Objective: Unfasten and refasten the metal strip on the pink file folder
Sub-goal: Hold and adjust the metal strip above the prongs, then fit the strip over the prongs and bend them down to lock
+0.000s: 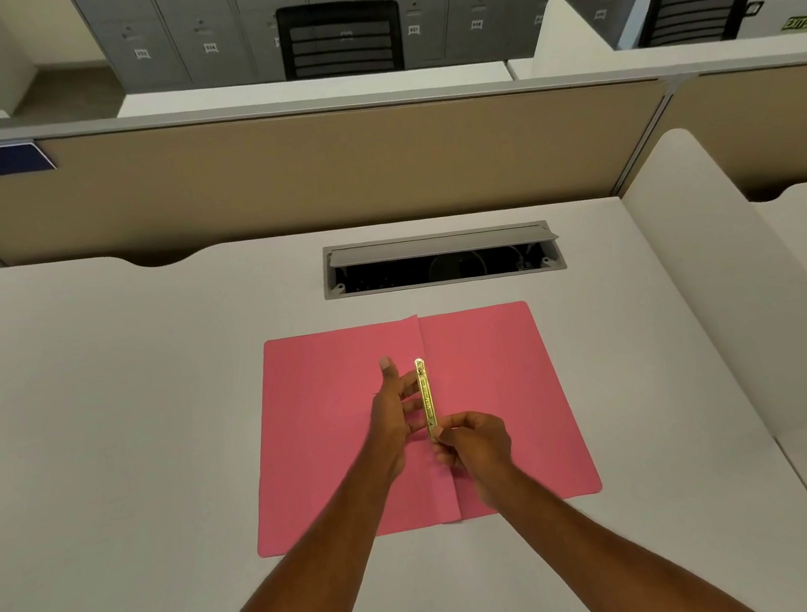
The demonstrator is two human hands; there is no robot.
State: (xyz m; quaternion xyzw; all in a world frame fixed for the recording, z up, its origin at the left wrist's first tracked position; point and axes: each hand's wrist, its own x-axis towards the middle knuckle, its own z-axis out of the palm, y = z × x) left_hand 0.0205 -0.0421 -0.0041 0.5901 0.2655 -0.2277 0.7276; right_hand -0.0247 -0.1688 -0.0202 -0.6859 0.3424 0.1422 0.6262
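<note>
A pink file folder [334,419] lies open and flat on the white desk, its centre fold running away from me. Along that fold sits a gold metal strip [425,396]. My right hand [472,441] pinches the strip's near end between thumb and fingertips. My left hand [395,410] rests just left of the strip, fingers spread and touching its side, thumb raised. Both forearms reach in from the bottom edge and cover part of the folder's near half.
The white desk [126,448] extends around the folder. A grey cable hatch [441,259] stands open behind the folder. A tan partition [320,172] closes the back, and a white side divider [754,308] rises on the right. Black chairs and grey lockers stand beyond.
</note>
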